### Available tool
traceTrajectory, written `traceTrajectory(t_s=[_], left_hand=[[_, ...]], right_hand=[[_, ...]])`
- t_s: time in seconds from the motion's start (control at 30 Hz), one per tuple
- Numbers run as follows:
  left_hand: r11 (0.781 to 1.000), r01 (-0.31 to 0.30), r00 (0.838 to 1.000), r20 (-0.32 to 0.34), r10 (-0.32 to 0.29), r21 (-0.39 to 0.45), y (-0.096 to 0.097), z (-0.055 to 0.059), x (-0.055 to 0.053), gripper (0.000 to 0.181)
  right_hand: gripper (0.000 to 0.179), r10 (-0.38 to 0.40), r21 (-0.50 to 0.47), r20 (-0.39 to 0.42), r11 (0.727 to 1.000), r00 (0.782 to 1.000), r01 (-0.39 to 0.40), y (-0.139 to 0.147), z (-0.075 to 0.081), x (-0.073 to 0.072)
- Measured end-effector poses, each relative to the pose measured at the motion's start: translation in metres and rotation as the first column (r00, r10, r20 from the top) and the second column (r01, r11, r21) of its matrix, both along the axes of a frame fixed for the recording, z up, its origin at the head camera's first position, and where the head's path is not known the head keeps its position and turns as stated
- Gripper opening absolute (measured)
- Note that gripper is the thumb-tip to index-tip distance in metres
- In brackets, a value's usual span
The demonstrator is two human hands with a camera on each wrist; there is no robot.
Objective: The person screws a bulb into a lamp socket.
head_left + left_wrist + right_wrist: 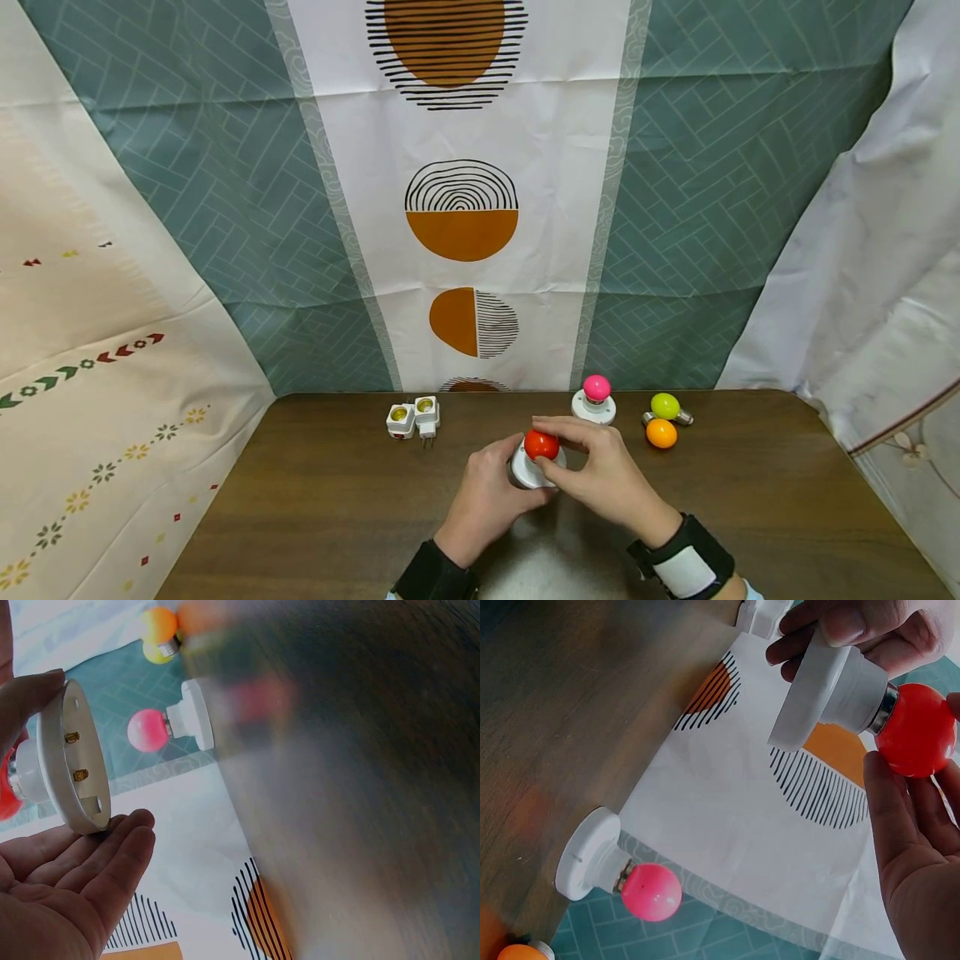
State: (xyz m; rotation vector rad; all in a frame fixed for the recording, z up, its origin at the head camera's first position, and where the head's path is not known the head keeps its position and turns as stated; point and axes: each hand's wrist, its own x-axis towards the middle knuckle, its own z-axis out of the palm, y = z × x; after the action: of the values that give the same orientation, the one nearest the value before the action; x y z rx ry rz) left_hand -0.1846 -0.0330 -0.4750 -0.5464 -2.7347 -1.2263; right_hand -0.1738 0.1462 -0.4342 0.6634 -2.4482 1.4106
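My left hand [491,492] grips a round white bulb holder [527,469] by its rim, raised above the table. In the left wrist view the holder's hollow underside [86,761] shows two brass screws. With thumb and fingers, my right hand [603,471] pinches a red bulb [542,445] whose metal base sits in the holder's socket. The right wrist view shows a band of that metal collar [885,709] between the red glass and the white socket. Behind my right hand, a pink bulb [597,388] stands upright in a second white holder [592,408].
A green bulb [665,406] and an orange bulb [662,434] lie loose at the back right of the brown table [337,517]. Two white plug-in sockets [414,416] sit at the back left. A patterned cloth [472,125] hangs behind the table's far edge.
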Motion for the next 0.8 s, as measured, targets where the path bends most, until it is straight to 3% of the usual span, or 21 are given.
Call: traceTrajectory(t_s=[0.23, 0.4, 0.8], left_hand=[[1.000, -0.007, 0.999, 0.047, 0.008, -0.021, -0.0005, 0.0002, -0.0004, 0.062], [1.000, -0.001, 0.999, 0.043, 0.001, -0.012, -0.0005, 0.0001, -0.0003, 0.060], [1.000, 0.001, 1.000, 0.018, -0.002, 0.014, 0.0004, -0.0007, -0.0017, 0.062]], right_hand=[[0.036, -0.035, -0.024, -0.023, 0.999, 0.999, 0.034, -0.0011, -0.0010, -0.0002], [0.037, -0.042, -0.030, -0.020, 0.999, 0.999, 0.041, -0.0014, -0.0005, -0.0003], [0.053, 0.056, 0.030, -0.016, 0.998, 0.998, -0.055, 0.0027, -0.0005, -0.0016]])
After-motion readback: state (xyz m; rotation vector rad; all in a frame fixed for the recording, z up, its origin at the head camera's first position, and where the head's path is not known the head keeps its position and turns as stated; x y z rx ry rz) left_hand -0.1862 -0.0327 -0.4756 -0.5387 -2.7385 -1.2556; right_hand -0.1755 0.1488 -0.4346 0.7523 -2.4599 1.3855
